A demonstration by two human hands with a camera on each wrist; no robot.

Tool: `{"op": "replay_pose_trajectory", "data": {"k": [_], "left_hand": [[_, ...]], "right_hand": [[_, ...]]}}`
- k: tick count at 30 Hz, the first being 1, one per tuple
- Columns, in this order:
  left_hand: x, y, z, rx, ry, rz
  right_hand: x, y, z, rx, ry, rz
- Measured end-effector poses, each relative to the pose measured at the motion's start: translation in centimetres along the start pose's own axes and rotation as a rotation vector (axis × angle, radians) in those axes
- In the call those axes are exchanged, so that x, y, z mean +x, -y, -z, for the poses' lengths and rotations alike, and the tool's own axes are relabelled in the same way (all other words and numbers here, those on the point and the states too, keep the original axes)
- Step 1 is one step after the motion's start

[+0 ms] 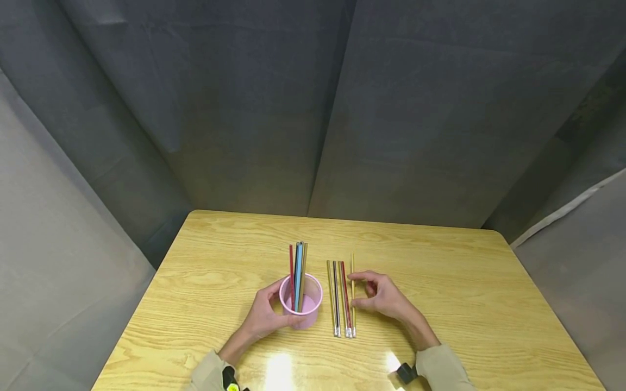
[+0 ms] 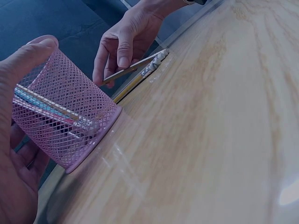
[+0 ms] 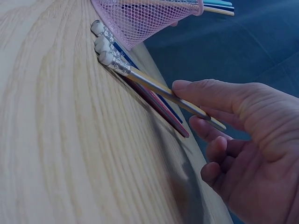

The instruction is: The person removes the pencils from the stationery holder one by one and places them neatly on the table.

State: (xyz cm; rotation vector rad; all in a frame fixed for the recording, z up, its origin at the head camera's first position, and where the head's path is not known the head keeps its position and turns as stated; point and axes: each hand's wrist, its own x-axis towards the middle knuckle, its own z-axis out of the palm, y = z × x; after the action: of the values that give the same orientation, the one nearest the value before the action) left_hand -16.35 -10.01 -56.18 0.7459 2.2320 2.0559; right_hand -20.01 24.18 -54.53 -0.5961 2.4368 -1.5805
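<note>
My left hand (image 1: 263, 315) is wrapped around a pink mesh pencil cup (image 1: 308, 320), thumb at the near side of its rim. Inside the cup several pencils lean together, among them a red pencil (image 1: 292, 271) and a light blue pencil (image 1: 299, 271). To the right, my right hand (image 1: 383, 297) pinches a yellow pencil (image 3: 149, 84) between thumb and fingers. That pencil is tilted, its eraser end low by the other erasers and its far end raised. Just left of it, a dark red pencil (image 1: 345, 293) and a dark blue pencil (image 1: 336, 298) lie side by side with gold ones.
The wood-grain table (image 1: 440, 282) is bounded behind by a dark grey curtain (image 1: 254, 108). Lighter grey cloth (image 1: 54, 233) hangs at the left side. The loose pencils lie close to the cup's right side, erasers toward me.
</note>
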Motion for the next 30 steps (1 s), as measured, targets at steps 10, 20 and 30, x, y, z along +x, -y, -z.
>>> {"op": "replay_pose_trajectory", "data": {"k": [10,20,30], "left_hand": [[-0.04,-0.01,0.01,0.005,-0.001,0.001],[-0.01,-0.11,-0.11,-0.001,-0.013,0.001],[-0.01,-0.04,-0.08,-0.005,-0.014,0.008]], "right_hand": [[0.31,-0.18,-0.13,-0.098,0.015,0.015],[0.67,-0.36,-0.57,-0.192,0.007,-0.001],[0.76,-0.37,-0.68,-0.208,0.017,0.016]]}}
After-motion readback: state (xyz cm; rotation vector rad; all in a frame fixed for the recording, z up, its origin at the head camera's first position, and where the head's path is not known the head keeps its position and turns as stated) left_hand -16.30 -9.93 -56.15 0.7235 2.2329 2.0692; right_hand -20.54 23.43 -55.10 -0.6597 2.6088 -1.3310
